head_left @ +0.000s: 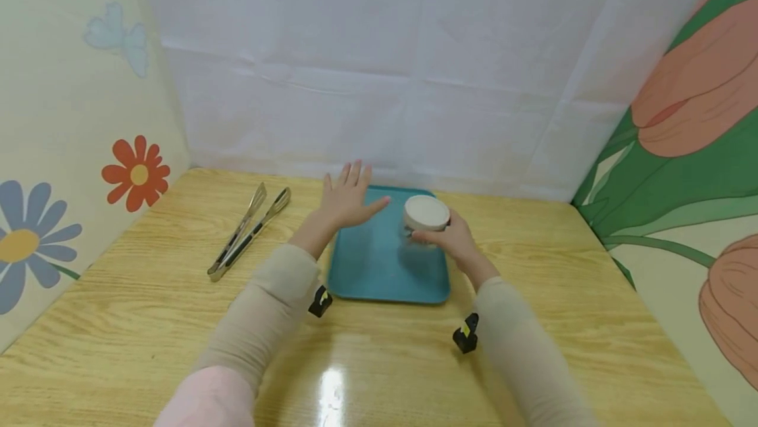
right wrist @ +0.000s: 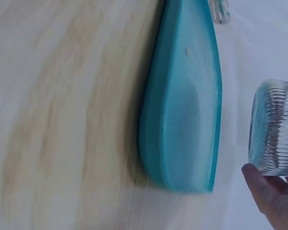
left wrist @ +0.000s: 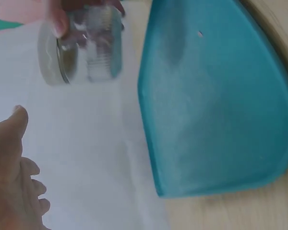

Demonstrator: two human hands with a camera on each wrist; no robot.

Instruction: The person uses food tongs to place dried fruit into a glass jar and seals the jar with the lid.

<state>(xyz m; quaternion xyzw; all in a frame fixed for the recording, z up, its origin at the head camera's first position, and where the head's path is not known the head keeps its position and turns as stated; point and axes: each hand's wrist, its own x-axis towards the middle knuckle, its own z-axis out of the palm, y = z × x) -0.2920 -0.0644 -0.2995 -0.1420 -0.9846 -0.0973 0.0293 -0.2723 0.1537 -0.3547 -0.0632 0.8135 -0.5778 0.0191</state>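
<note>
A ribbed clear glass jar with a white lid (head_left: 428, 212) is in my right hand (head_left: 454, 237), held above the right part of a teal tray (head_left: 385, 276). Thumb and fingers grip it around the side, just under the lid. In the left wrist view the jar (left wrist: 93, 45) looks see-through; the right wrist view shows its ribbed glass (right wrist: 277, 127) and base. My left hand (head_left: 346, 198) is spread flat over the tray's far left corner, fingers straight and thumb out toward the jar, holding nothing.
Metal tongs (head_left: 249, 233) with dark grips lie on the wooden table (head_left: 379, 361) left of the tray. A white sheet (head_left: 379, 72) hangs behind the table. Painted panels with flowers (head_left: 139, 174) stand at both sides.
</note>
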